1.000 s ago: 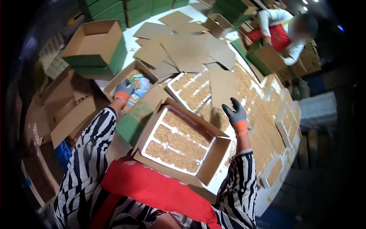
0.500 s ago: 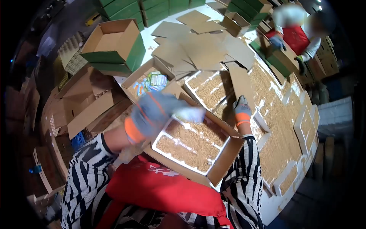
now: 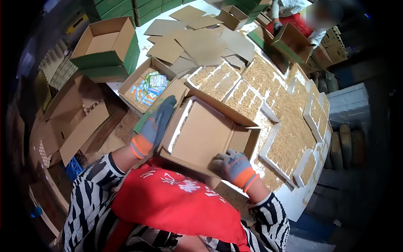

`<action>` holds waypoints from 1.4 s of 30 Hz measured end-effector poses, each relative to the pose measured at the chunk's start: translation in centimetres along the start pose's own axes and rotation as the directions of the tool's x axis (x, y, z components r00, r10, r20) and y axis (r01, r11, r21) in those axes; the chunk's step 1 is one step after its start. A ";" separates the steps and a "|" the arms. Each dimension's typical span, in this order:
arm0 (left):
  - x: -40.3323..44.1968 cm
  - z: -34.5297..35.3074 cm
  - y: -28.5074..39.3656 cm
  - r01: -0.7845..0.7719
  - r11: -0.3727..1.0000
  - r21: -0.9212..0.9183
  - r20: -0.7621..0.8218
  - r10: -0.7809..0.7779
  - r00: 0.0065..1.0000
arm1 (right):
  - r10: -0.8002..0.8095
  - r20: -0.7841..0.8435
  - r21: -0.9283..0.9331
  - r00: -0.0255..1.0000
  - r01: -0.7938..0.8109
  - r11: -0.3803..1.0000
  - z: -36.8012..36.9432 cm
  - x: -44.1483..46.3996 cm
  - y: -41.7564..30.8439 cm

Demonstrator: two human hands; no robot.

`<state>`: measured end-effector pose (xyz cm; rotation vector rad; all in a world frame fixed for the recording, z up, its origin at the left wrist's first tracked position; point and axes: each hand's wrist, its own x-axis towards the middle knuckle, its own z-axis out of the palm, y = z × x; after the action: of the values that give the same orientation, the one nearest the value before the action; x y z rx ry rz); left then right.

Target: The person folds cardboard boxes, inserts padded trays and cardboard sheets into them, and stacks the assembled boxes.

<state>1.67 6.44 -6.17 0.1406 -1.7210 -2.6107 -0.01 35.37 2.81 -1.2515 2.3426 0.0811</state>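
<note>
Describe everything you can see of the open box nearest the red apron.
The box is rectangular, brown, seemingly corrugated cardboard, open-topped and set at an angle before the red apron. Inside lies a flat brown sheet, a white strip showing beside it. The right hand reaches in; the left hand is beside the left wall, contact unclear.

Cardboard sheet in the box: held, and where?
The right grip is at the near right corner of the cardboard sheet; whether it holds cannot be told.

A cardboard sheet (image 3: pixel 205 133) hides most of the white tray (image 3: pixel 181 126) beneath.
</note>
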 end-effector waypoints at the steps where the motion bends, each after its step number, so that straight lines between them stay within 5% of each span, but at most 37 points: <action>1: -0.2 0.4 0.2 0.049 0.995 -0.092 -0.021 -0.051 0.998 | 0.035 0.057 0.033 0.998 -0.037 0.999 0.0 0.2 0.2; 4: -0.3 2.7 1.3 0.207 0.910 -0.358 -0.088 -0.253 0.963 | 0.061 -0.133 0.024 0.989 -0.059 0.998 0.2 0.5 -0.2; 5: -0.2 2.4 0.7 0.063 0.998 -0.026 -0.119 -0.066 0.991 | 0.070 -0.169 0.070 0.983 -0.059 0.996 -1.0 1.2 -0.9; 6: 0.2 1.9 -0.8 -0.094 0.946 0.310 -0.081 0.125 0.989 | 0.083 -0.208 0.116 0.975 -0.059 0.991 -2.8 2.6 -2.1; 9: 0.6 1.3 -1.7 -0.281 0.666 0.691 0.072 0.324 0.943 | 0.136 -0.236 0.100 0.962 -0.116 0.988 -1.3 5.9 -3.7; 11: 0.3 1.4 -0.3 -0.274 0.515 0.812 0.118 0.314 0.942 | 0.165 -0.196 0.082 0.967 -0.152 0.985 -0.7 6.8 -3.8; 12: 0.3 1.3 -0.5 -0.161 0.880 0.447 -0.061 0.209 0.976 | 0.175 -0.157 0.094 0.972 -0.161 0.982 -1.0 6.9 -3.8; 13: 0.3 1.2 -1.1 -0.028 0.998 -0.051 -0.153 0.020 0.988 | 0.192 -0.117 0.116 0.974 -0.179 0.977 -1.1 7.0 -4.0; 14: 0.5 1.2 -1.6 0.091 0.836 -0.541 -0.133 -0.191 0.973 | 0.193 -0.120 0.124 0.974 -0.178 0.976 -1.1 6.9 -4.0; 17: 1.1 1.1 -2.2 0.094 0.915 -0.391 -0.155 -0.167 0.974 | 0.203 -0.096 0.126 0.974 -0.191 0.974 -1.1 7.1 -3.8; 18: 1.2 0.6 -2.9 -0.038 0.992 0.122 -0.072 0.047 0.996 | 0.214 -0.062 0.122 0.975 -0.206 0.971 -1.1 7.3 -3.9; 19: 1.3 0.1 -3.6 -0.218 0.784 0.581 0.015 0.258 0.966 | 0.226 -0.030 0.118 0.974 -0.221 0.968 -0.8 7.5 -4.1; 21: 1.0 0.5 -2.0 -0.243 0.575 0.781 0.093 0.277 0.956 | 0.293 0.091 -0.034 0.952 -0.291 0.956 2.2 9.7 -4.4; 23: 1.6 0.3 -2.1 -0.162 0.804 0.572 0.016 0.186 0.982 | 0.345 0.136 -0.018 0.929 -0.346 0.938 1.6 10.2 -5.1; 25: 1.7 0.3 -0.4 -0.048 0.917 0.396 0.050 0.031 0.998 | 0.210 0.093 0.134 0.973 -0.221 0.966 0.4 8.4 -3.8; 26: 2.3 -1.5 -1.6 0.158 0.961 -0.229 0.111 -0.135 0.985 | 0.145 0.062 0.201 0.987 -0.155 0.967 -0.3 6.9 -2.7; 28: 0.7 0.7 2.5 -0.067 0.992 0.108 0.253 0.038 0.967 | 0.169 -0.291 0.481 0.942 -0.008 0.877 -0.4 2.3 -0.7; 30: 0.6 -0.6 2.1 -0.324 0.798 0.508 0.404 0.111 0.908 | 0.183 -0.734 0.389 0.654 0.184 0.902 0.4 -1.4 2.9; 31: 0.8 -2.2 -0.5 -0.126 0.910 0.396 0.362 -0.028 0.932 | 0.497 -0.626 0.714 0.601 0.185 0.675 1.7 -3.6 3.9; 33: 0.7 -3.9 -4.7 0.285 0.952 0.111 0.341 -0.306 0.889 | 0.756 -0.434 0.852 0.490 0.495 0.169 4.8 -4.5 6.4; 34: 0.8 -2.8 -4.7 0.270 0.822 0.502 0.147 -0.389 0.909 | 0.759 -0.299 0.892 0.579 0.452 0.007 8.6 -3.4 7.4; 35: 1.4 -0.9 -4.3 0.272 0.531 0.802 -0.061 -0.380 0.923 | 0.736 -0.166 0.904 0.657 0.399 -0.152 11.3 -1.8 7.8; 37: 0.9 1.5 -3.0 0.216 0.583 0.783 -0.047 -0.292 0.955 | 0.670 -0.121 0.982 0.732 0.187 -0.027 12.3 1.2 5.2; 39: 0.7 0.7 -5.1 0.214 0.588 0.780 -0.073 -0.254 0.964 | 0.825 -0.238 0.965 0.512 0.218 0.144 13.2 3.5 3.4; 41: -0.5 1.9 -3.1 0.175 0.756 0.631 0.063 -0.274 0.960 | 0.775 -0.111 0.962 0.622 0.263 -0.073 13.7 2.8 4.3; 42: -1.2 4.0 -1.1 0.185 0.746 0.640 -0.009 -0.233 0.972 | 0.781 -0.117 0.972 0.614 0.232 -0.036 15.2 2.7 5.2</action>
<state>2.57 10.63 -5.48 0.2576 -2.6999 -2.0307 0.45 40.43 -12.69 0.2467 2.0907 -1.9767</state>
